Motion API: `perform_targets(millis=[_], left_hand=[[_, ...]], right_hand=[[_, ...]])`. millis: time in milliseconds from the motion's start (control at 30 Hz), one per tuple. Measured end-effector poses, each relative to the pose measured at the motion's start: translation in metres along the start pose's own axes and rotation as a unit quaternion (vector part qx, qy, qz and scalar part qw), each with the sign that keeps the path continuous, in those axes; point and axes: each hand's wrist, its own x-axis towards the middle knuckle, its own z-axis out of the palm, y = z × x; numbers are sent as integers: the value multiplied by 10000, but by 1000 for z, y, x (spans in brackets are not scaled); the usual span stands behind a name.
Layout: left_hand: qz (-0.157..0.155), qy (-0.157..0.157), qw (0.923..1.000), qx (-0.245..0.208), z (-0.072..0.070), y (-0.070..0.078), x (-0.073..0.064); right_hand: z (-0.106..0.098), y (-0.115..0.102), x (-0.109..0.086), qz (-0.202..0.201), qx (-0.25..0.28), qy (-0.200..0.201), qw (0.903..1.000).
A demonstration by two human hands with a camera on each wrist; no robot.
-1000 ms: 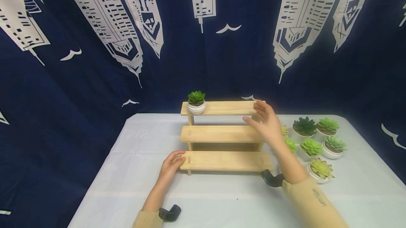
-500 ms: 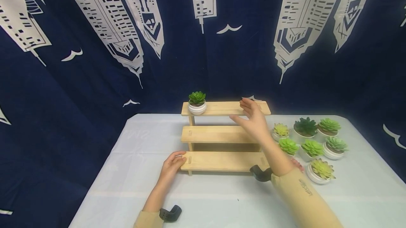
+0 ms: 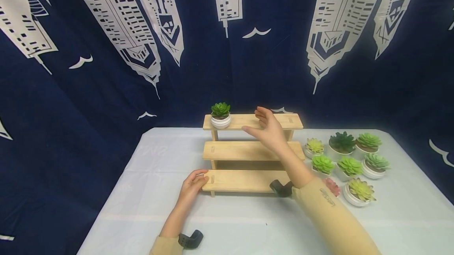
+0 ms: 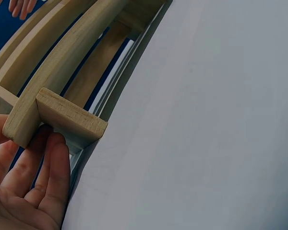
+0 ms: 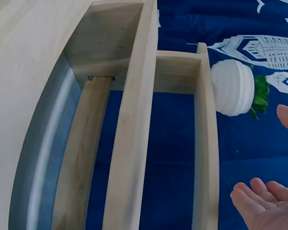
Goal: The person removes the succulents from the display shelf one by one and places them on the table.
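A three-tier wooden plant stand [image 3: 244,180] stands on the table. At the left end of its lowest shelf, my left hand [image 3: 191,186] pinches the board; in the left wrist view the thumb and fingers lie around the board end [image 4: 31,112]. My right hand [image 3: 272,132] is raised by the top shelf [image 3: 248,121], thumb apart from the fingers, holding nothing. Left of it, a green succulent in a white pot [image 3: 220,116] sits on the top shelf's left end. The right wrist view shows this white pot [image 5: 232,88] apart from the right hand's fingertips [image 5: 240,191].
Several potted succulents stand together right of the stand, among them a dark green one [image 3: 341,142], a yellow-green one [image 3: 360,190] and a pink one [image 3: 332,187] partly behind the right sleeve. A navy curtain [image 3: 227,73] with white building prints hangs behind the white table [image 3: 142,192].
My right hand has moved left along the top shelf toward the potted succulent, uncovering more plants at the right. My left hand has stayed at the lowest shelf's end.
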Motion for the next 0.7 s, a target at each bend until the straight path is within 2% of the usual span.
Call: perform_targets(millis=[467,700], left_hand=[[9,-30,9999,-109,1,0,0],[2,-33,9999,-101,0,1,0]], right_hand=[[27,-1,18,-319,81,-54,9994],[38,1,28,-234,4,-89,9997]])
